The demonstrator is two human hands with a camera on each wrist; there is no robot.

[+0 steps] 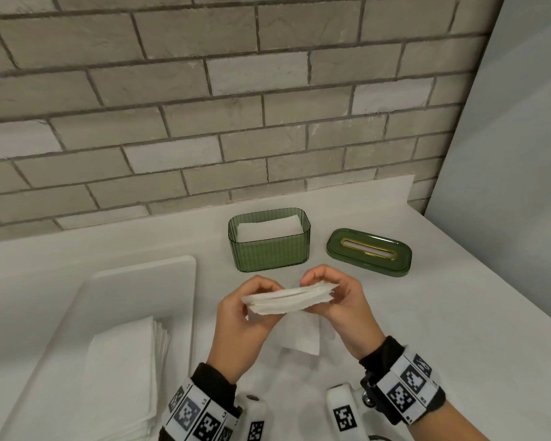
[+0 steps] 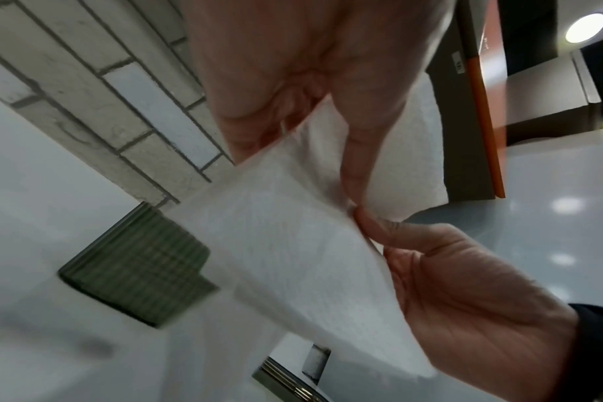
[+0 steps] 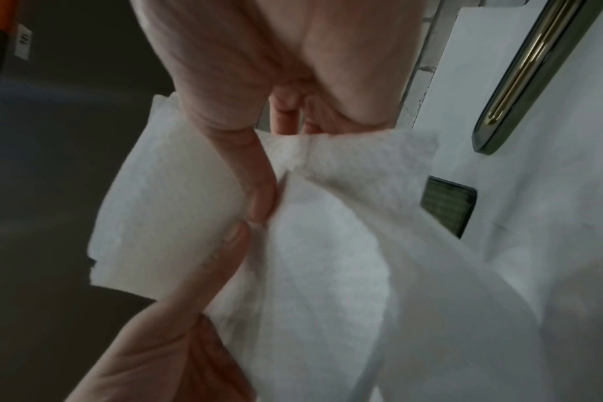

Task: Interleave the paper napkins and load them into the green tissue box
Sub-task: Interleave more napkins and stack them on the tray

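A small bundle of folded white paper napkins [image 1: 288, 300] is held above the counter between both hands. My left hand [image 1: 245, 310] pinches its left end, and my right hand [image 1: 334, 297] pinches its right end. One sheet hangs down below the bundle. The green tissue box [image 1: 269, 251] stands open just behind the hands, with white napkins inside. Its green lid [image 1: 369, 252], with a gold-rimmed slot, lies flat to the right of the box. In the left wrist view the napkin [image 2: 293, 258] fills the middle, gripped by thumb and fingers. The right wrist view shows the napkins [image 3: 327, 231] pinched likewise.
A white tray [image 1: 147, 281] at the left holds a stack of folded napkins [image 1: 124, 377]. A grey brick wall [image 1: 236, 106] runs along the back of the white counter [image 1: 442, 313]. A pale panel stands at the right edge.
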